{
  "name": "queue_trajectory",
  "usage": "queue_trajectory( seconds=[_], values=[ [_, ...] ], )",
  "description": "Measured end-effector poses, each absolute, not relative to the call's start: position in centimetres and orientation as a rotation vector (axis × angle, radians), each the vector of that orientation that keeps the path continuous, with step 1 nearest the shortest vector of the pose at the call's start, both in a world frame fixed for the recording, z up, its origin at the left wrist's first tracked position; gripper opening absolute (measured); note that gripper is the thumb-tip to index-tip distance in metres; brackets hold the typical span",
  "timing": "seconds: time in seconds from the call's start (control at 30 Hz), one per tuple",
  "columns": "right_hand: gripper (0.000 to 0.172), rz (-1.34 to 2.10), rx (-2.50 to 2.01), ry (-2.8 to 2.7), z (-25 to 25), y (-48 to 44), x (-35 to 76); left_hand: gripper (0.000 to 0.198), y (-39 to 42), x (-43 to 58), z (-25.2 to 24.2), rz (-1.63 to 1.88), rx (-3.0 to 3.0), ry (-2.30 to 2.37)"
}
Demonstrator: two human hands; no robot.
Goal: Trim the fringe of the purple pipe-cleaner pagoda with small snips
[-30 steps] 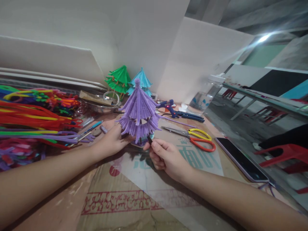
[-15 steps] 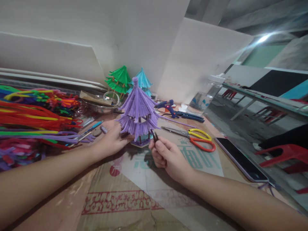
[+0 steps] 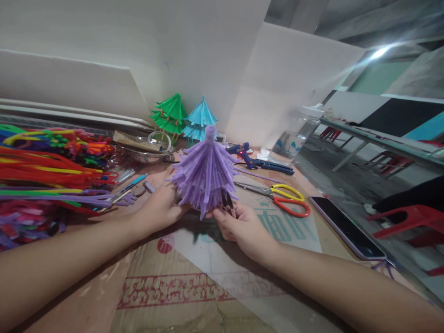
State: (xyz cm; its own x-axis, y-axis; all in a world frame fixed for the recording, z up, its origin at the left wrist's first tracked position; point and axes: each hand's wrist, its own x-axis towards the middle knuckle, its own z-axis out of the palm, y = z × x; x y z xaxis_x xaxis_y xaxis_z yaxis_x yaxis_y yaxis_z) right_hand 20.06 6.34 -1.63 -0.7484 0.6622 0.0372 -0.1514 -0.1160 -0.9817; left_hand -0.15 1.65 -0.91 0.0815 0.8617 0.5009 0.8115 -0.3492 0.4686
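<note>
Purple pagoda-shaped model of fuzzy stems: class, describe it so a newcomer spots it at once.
At the brown table, find the person's bare left hand and right hand. Between them is the purple pagoda-shaped model, its layered roof ending in a stubby tip. Its purple colour and place in front set it apart from the green tiered model and light-blue tiered model behind.

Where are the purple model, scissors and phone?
Purple model [image 3: 208,172]: head view, on the middle of its layered roof.
Scissors [image 3: 268,190]: head view, near the pivot, between blades and handles.
Phone [image 3: 347,227]: head view, on the middle of its dark screen.
</note>
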Motion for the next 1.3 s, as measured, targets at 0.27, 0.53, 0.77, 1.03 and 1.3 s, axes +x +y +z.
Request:
queue_trajectory(
  seconds=[0.27, 0.53, 0.77, 1.03, 1.3],
  values=[
    [0.054, 1.916, -0.526, -1.671, -2.0, 6.4, 20.3, 0.032, 2.4, -1.2, -1.9, 1.258, 2.107, 1.728],
    [0.054, 2.028, -0.524, -1.484, -1.5, 6.2, 20.2, 0.031, 2.3, -1.1, -1.9, 1.259, 2.098, 1.682],
    [0.052, 2.045, -0.539, -1.486, -1.6, 6.3, 20.1, 0.032, 2.3, -1.0, -1.8, 1.307, 2.194, 1.674],
    [0.053, 2.088, -0.552, -1.474, -1.7, 6.3, 20.3, 0.029, 2.3, -0.9, -1.3, 1.213, 2.162, 1.661],
    [0.053, 2.073, -0.57, -1.509, -1.5, 6.2, 20.3, 0.033, 2.4, -0.8, -1.3, 1.204, 2.209, 1.665]
  ],
)
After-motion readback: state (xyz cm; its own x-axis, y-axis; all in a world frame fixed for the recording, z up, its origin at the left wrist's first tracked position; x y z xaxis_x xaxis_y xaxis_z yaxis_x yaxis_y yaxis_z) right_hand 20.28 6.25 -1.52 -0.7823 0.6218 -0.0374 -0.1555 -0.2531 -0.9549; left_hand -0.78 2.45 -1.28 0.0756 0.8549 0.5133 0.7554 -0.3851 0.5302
